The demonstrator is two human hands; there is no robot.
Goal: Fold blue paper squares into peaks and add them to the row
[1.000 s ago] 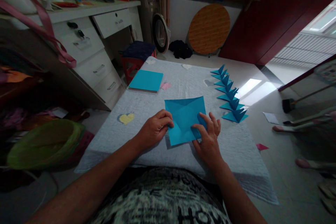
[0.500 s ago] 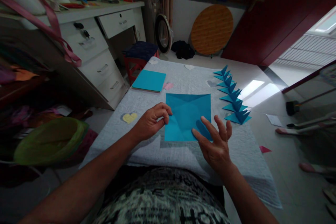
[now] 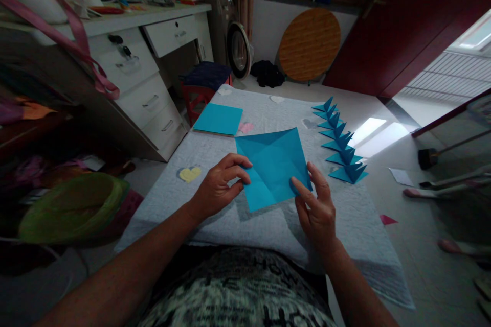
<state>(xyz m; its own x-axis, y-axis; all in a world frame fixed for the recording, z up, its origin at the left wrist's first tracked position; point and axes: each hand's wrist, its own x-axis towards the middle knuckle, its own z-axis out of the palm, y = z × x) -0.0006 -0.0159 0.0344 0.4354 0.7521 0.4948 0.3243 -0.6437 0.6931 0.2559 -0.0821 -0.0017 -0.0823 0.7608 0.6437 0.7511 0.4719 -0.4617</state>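
A creased blue square of origami paper (image 3: 271, 163) is tilted over the cloth, turned slightly counter-clockwise. My left hand (image 3: 220, 184) is at its left edge, the fingertips closed on that edge. At the lower right corner, my right hand (image 3: 316, 204) has its thumb and fingers closed on the paper. Farther off to the left lies a stack of blue paper (image 3: 218, 118), flat and squared. On the right stands a row of several folded blue paper pieces (image 3: 347, 169) with pointed tips.
A pale cloth with heart patches covers the low table (image 3: 169, 225). White drawers (image 3: 141, 94) and a stool (image 3: 203, 79) stand on the left, near a green-lined bin (image 3: 76, 204). A round wooden board (image 3: 310, 43) leans on the wall.
The blue sheet has turned counter-clockwise, its right side rising. My right hand's spread fingers have closed on its lower right corner. My left hand stays by the left edge.
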